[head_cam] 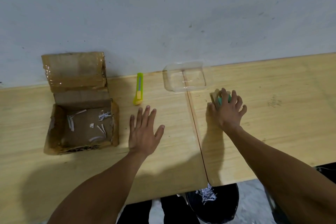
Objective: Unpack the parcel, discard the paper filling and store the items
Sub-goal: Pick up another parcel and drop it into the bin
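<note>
Parcel contents are nearly dealt with, and the job at this moment looks like lifting the unpacked items into storage. Nearest the camera, below the table's front edge, a dark bin point(214, 203) holds a tuft of shredded white paper point(207, 194), so most of the filling seems already thrown away. On the wooden table point(272, 114), the left hand point(144, 131) lies flat with its fingers straight and spread, holding nothing, just right of the opened cardboard box point(81, 123), where only a few paper scraps point(87, 123) are left on the floor of the box. Further over, the right hand point(228, 109) has its fingers curled down around a small green item point(221, 101) that sits with a pale piece, partly hidden, so what they are cannot be made out. Just beyond that hand stands a clear plastic container point(184, 76), empty as far as can be seen, and to its left lies a yellow-green utility knife point(138, 89), well clear of both hands. To do this step well, I would gather both pieces firmly in one grip, lift them clear of the near rim, and set them down inside; the container looks light, so the free left hand could steady it. The last scraps in the box should then go to the bin.
</note>
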A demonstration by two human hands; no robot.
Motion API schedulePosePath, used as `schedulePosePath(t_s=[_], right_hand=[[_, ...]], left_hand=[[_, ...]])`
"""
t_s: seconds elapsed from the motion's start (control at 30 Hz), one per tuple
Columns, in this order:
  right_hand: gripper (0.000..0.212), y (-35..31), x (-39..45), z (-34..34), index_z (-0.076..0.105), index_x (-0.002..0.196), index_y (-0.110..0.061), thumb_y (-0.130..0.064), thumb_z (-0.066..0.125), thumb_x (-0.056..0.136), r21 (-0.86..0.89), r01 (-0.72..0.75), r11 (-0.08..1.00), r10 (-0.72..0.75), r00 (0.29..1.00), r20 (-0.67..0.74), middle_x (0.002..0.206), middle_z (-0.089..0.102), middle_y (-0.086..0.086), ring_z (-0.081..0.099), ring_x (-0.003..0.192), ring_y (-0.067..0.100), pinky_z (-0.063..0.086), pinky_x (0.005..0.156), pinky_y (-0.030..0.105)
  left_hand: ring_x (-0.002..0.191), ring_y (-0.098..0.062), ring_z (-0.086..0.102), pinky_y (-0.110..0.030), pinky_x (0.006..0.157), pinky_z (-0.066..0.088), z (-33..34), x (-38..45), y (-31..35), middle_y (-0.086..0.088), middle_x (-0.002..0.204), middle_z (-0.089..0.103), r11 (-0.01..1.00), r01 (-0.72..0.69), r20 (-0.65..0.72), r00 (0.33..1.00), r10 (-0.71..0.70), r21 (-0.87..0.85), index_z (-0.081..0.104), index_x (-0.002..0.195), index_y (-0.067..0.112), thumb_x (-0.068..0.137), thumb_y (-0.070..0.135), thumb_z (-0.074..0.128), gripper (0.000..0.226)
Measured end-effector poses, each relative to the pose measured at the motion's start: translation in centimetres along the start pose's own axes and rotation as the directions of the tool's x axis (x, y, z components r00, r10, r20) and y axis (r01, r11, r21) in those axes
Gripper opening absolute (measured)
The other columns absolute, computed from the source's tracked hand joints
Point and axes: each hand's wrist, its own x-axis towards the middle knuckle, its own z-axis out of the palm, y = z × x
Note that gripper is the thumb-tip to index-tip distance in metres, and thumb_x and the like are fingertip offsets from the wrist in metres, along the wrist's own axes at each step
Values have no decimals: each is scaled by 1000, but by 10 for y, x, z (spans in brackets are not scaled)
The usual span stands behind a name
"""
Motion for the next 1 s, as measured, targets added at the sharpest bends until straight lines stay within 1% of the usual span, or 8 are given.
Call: schedulePosePath(t_s=[0.13, 0.23, 0.3, 0.43, 0.57, 0.77, 0.9, 1.0], right_hand=[[64, -14, -13, -3, 24, 146, -26, -51, 48, 92, 3, 58, 998, -57, 995, -81, 158, 18, 12, 13, 145, 36, 13, 113, 62], [57, -31, -34, 0, 33, 143, -24, -47, 47, 93, 57, 160, 985, -149, 976, -156, 153, 29, 9, 21, 143, 32, 16, 115, 55], [51, -46, -50, 6, 39, 140, -24, -46, 45, 94, 82, 235, 968, -218, 960, -176, 149, 37, 7, 27, 140, 30, 20, 114, 54], [45, -92, -79, 21, 44, 137, -21, -41, 45, 97, 191, 355, 915, -330, 932, -150, 141, 45, 6, 38, 130, 26, 37, 104, 50], [43, -150, -104, 30, 45, 136, -19, -36, 47, 96, 358, 458, 814, -449, 886, -113, 134, 50, 6, 46, 120, 27, 43, 96, 46], [49, -219, -129, 38, 40, 143, -17, -36, 47, 98, 480, 503, 719, -577, 817, 8, 137, 48, 10, 47, 120, 30, 41, 100, 44], [62, -249, -137, 38, 28, 149, -12, -40, 48, 98, 597, 357, 718, -569, 795, 209, 144, 40, 13, 39, 133, 29, 34, 111, 40], [65, -269, -139, 40, 30, 148, -14, -40, 54, 94, 650, 270, 710, -530, 813, 241, 137, 49, 13, 44, 129, 31, 39, 106, 39]], left_hand=[[150, -25, 10, -50, 120, 6, -2, 2, 0, 0, 161, 20, 997, -2, -16, 1000, 1, -73, 30, 150, 25, 95, 57, 31, 64], [137, -26, 36, -52, 108, 34, -19, 5, 0, -3, 146, 44, 983, -47, -67, 997, 36, -177, 45, 141, 21, 91, 40, 43, 53], [121, -24, 48, -46, 97, 45, -37, 7, -1, -3, 132, 51, 952, -115, -111, 990, 87, -284, 48, 138, 21, 90, 24, 47, 48], [105, -21, 54, -36, 91, 48, -76, 2, -14, -2, 116, 52, 888, -227, -283, 952, 115, -401, 53, 133, 21, 91, 12, 46, 44], [103, -25, 54, -34, 89, 46, -99, -11, -61, -10, 111, 56, 919, -295, -497, 858, 133, -263, 55, 129, 10, 86, 4, 52, 44], [119, -28, 49, -47, 98, 43, -113, -39, -122, -8, 128, 54, 970, 91, -406, 896, -177, -224, 48, 129, 18, 84, 26, 47, 46], [135, -35, 37, -54, 104, 32, -107, -51, -150, -11, 149, 40, 863, 437, -292, 816, -499, -253, 37, 144, 20, 81, 39, 41, 66], [138, -39, 33, -56, 105, 30, -108, -59, -173, -15, 154, 30, 759, 561, -139, 766, -628, -331, 23, 151, 24, 93, 42, 44, 64]])
